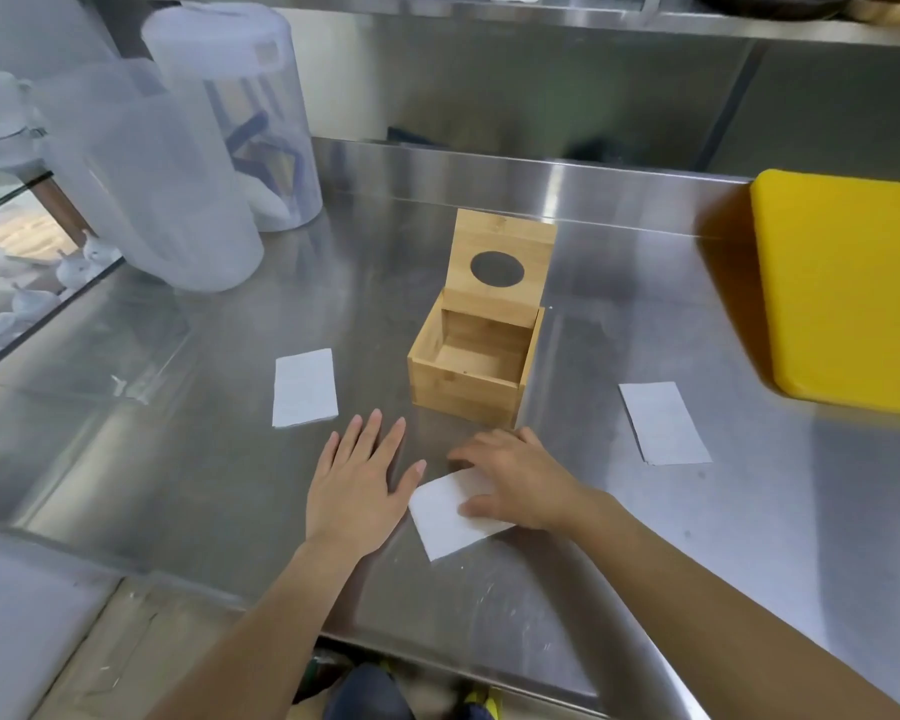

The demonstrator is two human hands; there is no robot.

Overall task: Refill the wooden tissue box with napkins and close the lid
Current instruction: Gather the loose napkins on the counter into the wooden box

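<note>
Standing on the steel counter (619,537): one wooden box (471,368), empty, its lid (500,262) raised upright at the back, oval hole showing. Nearer than the box, toward the counter's front edge: one white napkin (445,519), with the right hand (515,478) on top of it, fingers curled onto the paper; grasp cannot be told. Left of that napkin: left hand (357,483), flat, fingers spread, holding nothing. Left of the box: second napkin (304,388). Right of the box: third napkin (663,423), then a yellow board (848,288). Behind-left of the box: two clear plastic pitchers (178,148).
</note>
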